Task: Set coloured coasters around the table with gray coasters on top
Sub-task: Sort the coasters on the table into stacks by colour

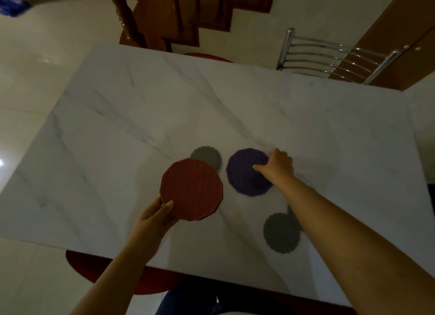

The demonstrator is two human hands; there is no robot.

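Observation:
My left hand (154, 218) grips the near edge of a red coaster (191, 188), held just above the white marble table (117, 126). My right hand (277, 165) pinches the far right edge of a purple coaster (246, 173) lying near the table's middle. A small gray coaster (207, 155) lies behind the red one, partly hidden by it. Another gray coaster (280, 232) rests near the front edge under my right forearm, with a second gray one (294, 218) peeking out behind it.
A metal-backed chair (329, 58) stands at the far right side of the table. A red seat (98, 267) sits under the near edge, another (207, 56) at the far edge. Wooden stairs (188, 15) rise beyond.

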